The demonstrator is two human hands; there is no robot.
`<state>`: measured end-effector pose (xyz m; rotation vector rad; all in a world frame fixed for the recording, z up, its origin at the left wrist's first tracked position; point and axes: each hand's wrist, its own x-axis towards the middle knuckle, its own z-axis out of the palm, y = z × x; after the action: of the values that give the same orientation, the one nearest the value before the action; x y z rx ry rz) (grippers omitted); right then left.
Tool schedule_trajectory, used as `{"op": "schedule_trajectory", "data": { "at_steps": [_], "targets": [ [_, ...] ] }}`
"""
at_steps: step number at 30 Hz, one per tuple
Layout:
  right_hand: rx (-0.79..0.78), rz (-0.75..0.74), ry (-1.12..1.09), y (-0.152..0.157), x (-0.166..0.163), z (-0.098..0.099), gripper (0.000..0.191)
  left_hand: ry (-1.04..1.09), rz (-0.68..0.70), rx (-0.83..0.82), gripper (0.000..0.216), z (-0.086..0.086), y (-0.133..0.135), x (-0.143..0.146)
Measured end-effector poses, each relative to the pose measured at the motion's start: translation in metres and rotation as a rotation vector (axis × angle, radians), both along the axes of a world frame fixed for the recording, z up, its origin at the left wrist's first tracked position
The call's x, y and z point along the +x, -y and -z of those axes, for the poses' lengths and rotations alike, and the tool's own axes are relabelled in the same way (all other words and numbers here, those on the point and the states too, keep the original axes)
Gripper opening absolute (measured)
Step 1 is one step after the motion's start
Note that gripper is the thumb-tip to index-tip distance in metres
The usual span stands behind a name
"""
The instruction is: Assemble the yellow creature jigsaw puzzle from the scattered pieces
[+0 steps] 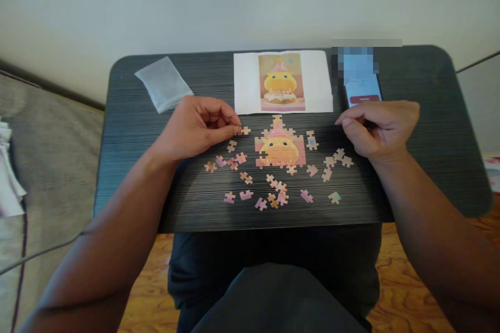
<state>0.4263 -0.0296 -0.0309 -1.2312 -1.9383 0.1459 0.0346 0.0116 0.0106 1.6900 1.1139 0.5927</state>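
A partly joined jigsaw puzzle (280,146) of a yellow character in a pink hat lies mid-table. Just left of it, my left hand (197,127) pinches a small puzzle piece between thumb and index finger, mostly covered by the fingertips, beside another loose piece (246,130). My right hand (380,127) hovers over the table to the right, thumb and index finger closed together; whatever they may hold is hidden. Two joined pieces (311,140) lie right of the puzzle. Loose puzzle pieces (278,186) are scattered on both sides and in front.
Behind the puzzle lies a white reference sheet (246,83) with the printed picture. A translucent plastic bag (164,85) rests back left. A phone (363,89) with a lit screen lies near my right hand. The dark table (133,140) has rounded corners and stands against a wall.
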Motion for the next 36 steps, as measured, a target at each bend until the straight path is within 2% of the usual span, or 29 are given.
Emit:
{"op": "schedule_trajectory", "data": {
  "at_steps": [7,16,25,34,36],
  "targets": [
    [0.083,-0.114,-0.059,-0.006,0.002,0.002,0.009,0.020,0.000,-0.017,0.011,-0.002,0.001,0.000],
    [0.104,-0.068,-0.016,-0.007,0.005,0.004,0.014,0.026,0.005,-0.022,0.013,-0.001,-0.001,-0.001],
    [0.120,-0.080,-0.055,-0.011,0.011,0.013,0.008,0.049,0.035,-0.068,0.017,-0.004,-0.004,-0.009],
    [0.116,-0.080,-0.055,-0.011,0.007,0.008,0.011,-0.013,0.128,-0.059,0.017,0.001,-0.005,-0.011],
    [0.106,-0.087,-0.054,-0.011,0.006,0.007,0.011,-0.044,0.094,-0.009,0.017,0.000,-0.004,-0.010]
  ]
}}
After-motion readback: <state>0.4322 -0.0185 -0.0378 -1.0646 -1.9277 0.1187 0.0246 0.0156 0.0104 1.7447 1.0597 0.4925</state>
